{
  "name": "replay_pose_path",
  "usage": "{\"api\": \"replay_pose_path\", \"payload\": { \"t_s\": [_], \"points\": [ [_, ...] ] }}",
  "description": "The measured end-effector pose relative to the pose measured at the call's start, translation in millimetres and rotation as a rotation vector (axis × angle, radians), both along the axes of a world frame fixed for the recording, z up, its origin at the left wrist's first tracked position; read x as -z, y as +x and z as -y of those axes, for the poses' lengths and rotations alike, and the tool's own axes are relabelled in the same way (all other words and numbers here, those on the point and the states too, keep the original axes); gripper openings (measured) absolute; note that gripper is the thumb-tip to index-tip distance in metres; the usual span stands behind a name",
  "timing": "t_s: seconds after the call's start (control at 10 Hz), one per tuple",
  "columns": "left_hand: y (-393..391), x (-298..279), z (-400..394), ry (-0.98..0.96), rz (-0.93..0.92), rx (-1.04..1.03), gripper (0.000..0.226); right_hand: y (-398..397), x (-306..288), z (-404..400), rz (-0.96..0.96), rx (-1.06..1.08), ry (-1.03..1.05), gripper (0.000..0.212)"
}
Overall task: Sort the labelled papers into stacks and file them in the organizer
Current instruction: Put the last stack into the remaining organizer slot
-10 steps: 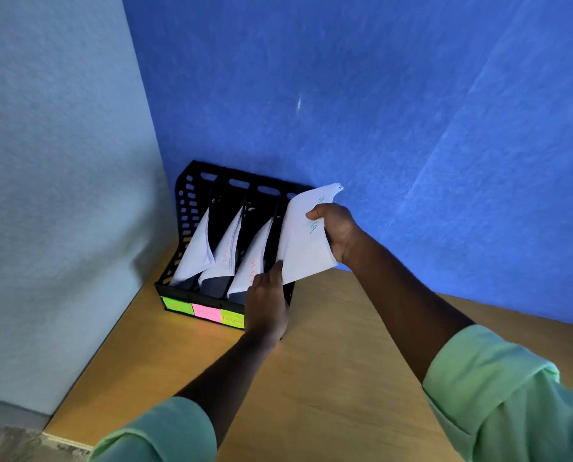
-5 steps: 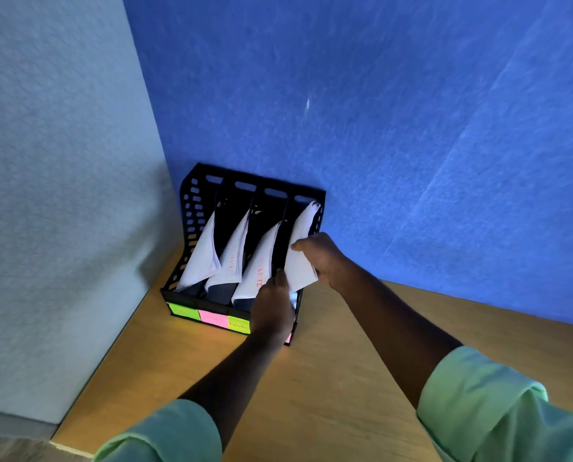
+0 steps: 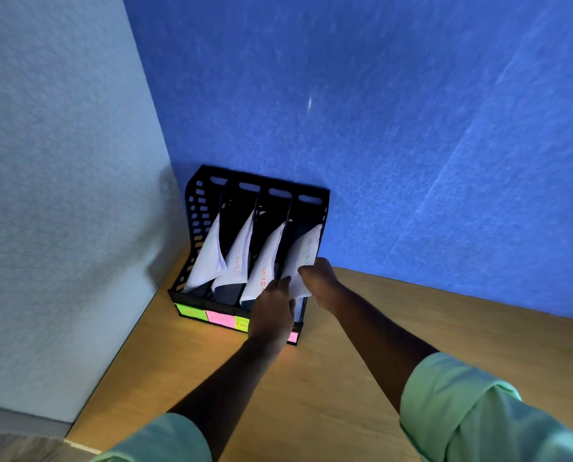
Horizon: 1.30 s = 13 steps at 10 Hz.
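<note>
Fingers [image 3: 306, 271] of right hand [image 3: 321, 281] are pinched on last paper stack [image 3: 301, 258], half-seated in organizer [image 3: 208, 181] slot at 3 o'clock; left hand [image 3: 272, 311] is pressed, fingers straight, against the stack's lower edge. Stack should be slid fully down, edges squared, before release.

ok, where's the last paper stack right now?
Head view: the paper stack leans in the organizer's rightmost slot, touched by the left hand and right hand.
</note>
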<state>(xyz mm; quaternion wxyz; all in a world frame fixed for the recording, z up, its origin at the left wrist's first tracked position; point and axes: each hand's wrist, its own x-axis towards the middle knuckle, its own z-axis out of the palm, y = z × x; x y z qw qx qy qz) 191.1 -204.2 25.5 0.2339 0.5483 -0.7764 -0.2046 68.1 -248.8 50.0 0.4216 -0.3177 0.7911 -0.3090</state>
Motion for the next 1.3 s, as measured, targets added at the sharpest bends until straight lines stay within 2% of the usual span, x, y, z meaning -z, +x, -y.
{"api": "replay_pose_path", "payload": {
  "t_s": [0.1, 0.2, 0.5, 0.6, 0.7, 0.8, 0.9, 1.1, 1.3],
  "points": [
    [1, 0, 0, -0.018, -0.019, 0.010, 0.035, -6, 1, -5, 0.083, 0.042, -0.074, 0.032],
    [-1, -1, -1, -0.022, -0.027, 0.007, 0.034, -10, -4, -10, 0.107, 0.028, -0.099, 0.028],
    [-8, -14, -13, -0.047, -0.012, 0.037, 0.036, -28, -16, -32, 0.136, 0.003, -0.122, 0.039],
    [-12, -21, -20, -0.052, -0.015, 0.008, 0.039, -37, -17, -43, 0.158, 0.012, -0.152, 0.036],
    [-17, -29, -25, -0.087, 0.008, -0.001, 0.038, -46, -20, -55, 0.152, 0.014, -0.173, 0.019],
    [-28, -43, -32, -0.126, 0.075, 0.050, 0.039, -67, -24, -72, 0.095, 0.021, -0.158, 0.050],
    [-37, -54, -37, -0.123, 0.141, 0.093, 0.047, -82, -32, -86, 0.001, -0.006, -0.147, 0.060],
    [-61, -90, -58, -0.112, 0.264, 0.202, 0.073, -137, -43, -130, -0.426, -0.308, -0.190, 0.070],
    [-74, -116, -70, -0.155, 0.279, 0.206, 0.079, -162, -57, -153, -0.710, -0.459, -0.237, 0.078]
  ]
}}
